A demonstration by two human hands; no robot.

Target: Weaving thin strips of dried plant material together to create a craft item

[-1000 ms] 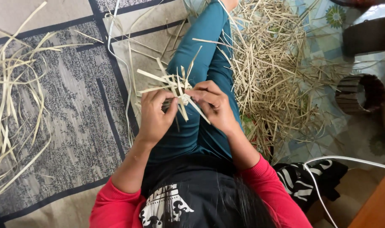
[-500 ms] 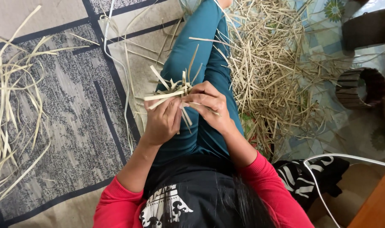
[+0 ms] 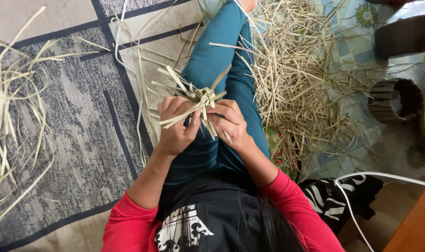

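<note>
I sit on the floor with teal-trousered legs stretched out. A small woven piece of pale straw strips (image 3: 200,99) is held over my lap, its loose ends sticking out in all directions. My left hand (image 3: 175,126) grips it from the left, thumb pressed on a strip. From the right, my right hand (image 3: 231,123) pinches the strips with its fingertips. Both hands touch at the piece.
A heap of cut straw pieces (image 3: 296,84) lies right of my leg. Long pale strips (image 3: 12,121) lie on the grey patterned rug (image 3: 82,135) at left. Two dark woven baskets (image 3: 394,100) stand at right. A white cable (image 3: 361,186) curves near my right elbow.
The woven piece has been turned in my hands, so its loose ends point other ways. My left hand now wraps further round it. The camera view shifted slightly.
</note>
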